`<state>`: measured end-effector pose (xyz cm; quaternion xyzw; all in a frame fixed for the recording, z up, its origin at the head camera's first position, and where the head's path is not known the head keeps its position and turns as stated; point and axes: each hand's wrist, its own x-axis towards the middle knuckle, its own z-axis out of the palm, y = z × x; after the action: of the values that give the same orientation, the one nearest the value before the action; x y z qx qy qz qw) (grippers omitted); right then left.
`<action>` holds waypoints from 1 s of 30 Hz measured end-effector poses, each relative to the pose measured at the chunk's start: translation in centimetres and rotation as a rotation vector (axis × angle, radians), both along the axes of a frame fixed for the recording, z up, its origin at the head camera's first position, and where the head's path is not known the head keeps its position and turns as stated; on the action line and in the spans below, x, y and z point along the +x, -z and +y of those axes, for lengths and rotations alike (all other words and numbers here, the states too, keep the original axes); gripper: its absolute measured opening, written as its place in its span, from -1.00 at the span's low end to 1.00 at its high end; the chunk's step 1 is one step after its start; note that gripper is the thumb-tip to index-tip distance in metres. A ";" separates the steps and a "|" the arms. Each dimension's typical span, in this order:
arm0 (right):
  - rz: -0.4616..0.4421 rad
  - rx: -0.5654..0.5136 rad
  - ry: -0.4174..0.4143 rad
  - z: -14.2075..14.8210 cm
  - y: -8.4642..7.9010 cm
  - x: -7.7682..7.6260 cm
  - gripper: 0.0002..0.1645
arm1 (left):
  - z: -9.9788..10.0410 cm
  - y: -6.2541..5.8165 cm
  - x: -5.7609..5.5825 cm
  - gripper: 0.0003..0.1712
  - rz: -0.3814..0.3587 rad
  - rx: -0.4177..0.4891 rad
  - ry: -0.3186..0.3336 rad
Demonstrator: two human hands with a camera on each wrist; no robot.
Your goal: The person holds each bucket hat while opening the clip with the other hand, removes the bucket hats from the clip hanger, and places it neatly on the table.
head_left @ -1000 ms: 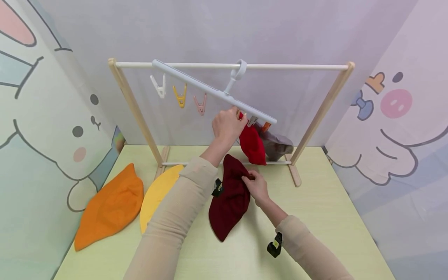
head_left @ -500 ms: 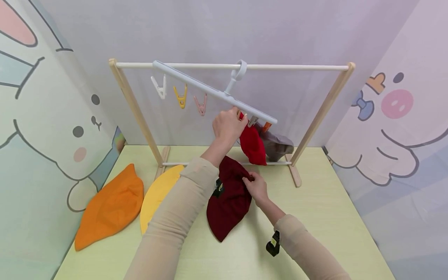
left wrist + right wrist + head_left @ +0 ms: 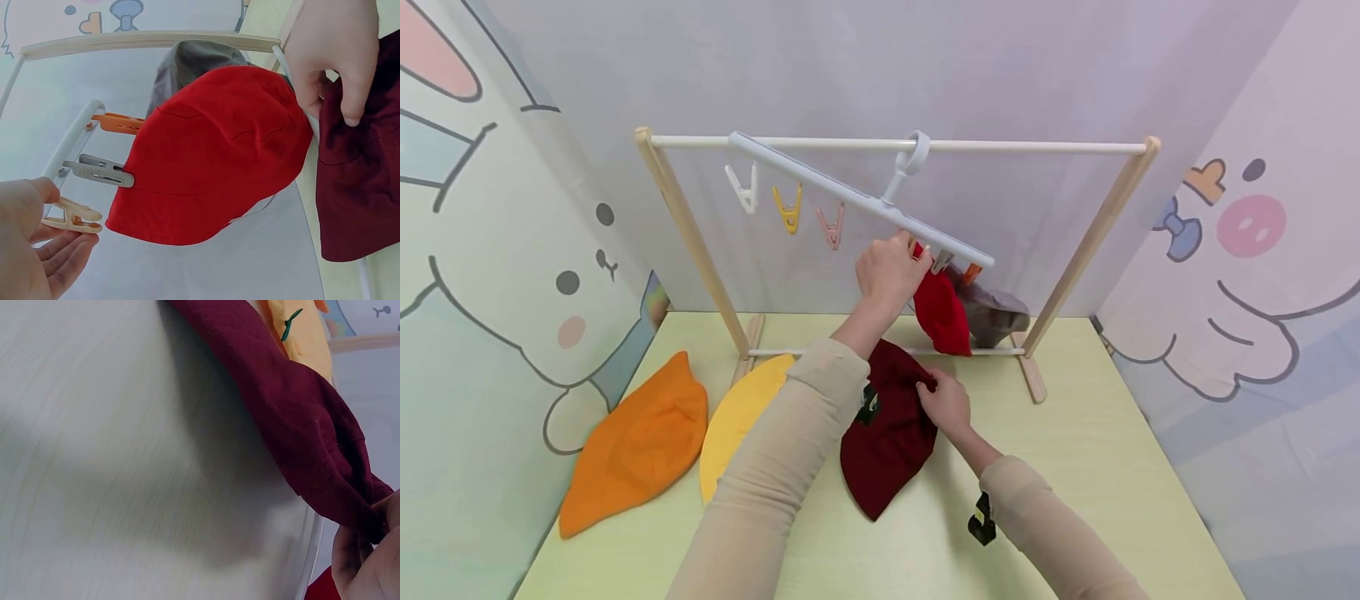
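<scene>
With thumb and fingers, my left hand (image 3: 887, 271) pinches a cream clothespin (image 3: 74, 215) on the pale blue hanger (image 3: 820, 179). Its tips show a small gap with nothing between them. Beside it, a grey clothespin (image 3: 103, 171) holds the brim of a red bucket hat (image 3: 212, 156). An orange clothespin (image 3: 119, 123) sits further along, by a grey hat (image 3: 992, 312) partly behind the red one. My right hand (image 3: 947, 404) pinches the edge of a dark maroon bucket hat (image 3: 891, 433), held up in front of the rack, below my left hand.
The hanger hooks over the white top rail (image 3: 1037, 147) of a wooden rack and tilts down to the right. White, yellow and pink clothespins (image 3: 831, 227) hang from its left half. An orange hat (image 3: 640, 446) and a yellow hat (image 3: 737, 417) lie on the table at left.
The maroon hat has dropped slightly and turned to show more of its face; my right hand has shifted a little left and down. My left hand stays at the clothespin.
</scene>
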<state>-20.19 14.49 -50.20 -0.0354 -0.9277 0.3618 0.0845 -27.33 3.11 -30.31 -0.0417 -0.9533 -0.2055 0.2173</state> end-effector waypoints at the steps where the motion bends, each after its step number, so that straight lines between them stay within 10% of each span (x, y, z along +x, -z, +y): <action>1: 0.003 0.019 0.000 0.0 0.0 0.0 -0.78 | 0.0 0.0 0.0 -0.63 0.000 -0.001 0.000; 13: 0.095 0.215 -0.007 -0.4 0.4 0.0 -0.87 | 0.1 0.0 -0.1 -0.64 -0.010 -0.010 -0.001; 30: -0.043 0.285 -0.052 -0.9 1.4 0.2 -0.77 | 0.4 0.1 -0.1 -0.61 -0.013 0.001 -0.001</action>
<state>-19.98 13.54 -51.62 -0.0067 -0.9719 0.2277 0.0593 -27.41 3.47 -30.39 -0.0399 -0.9546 -0.2063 0.2110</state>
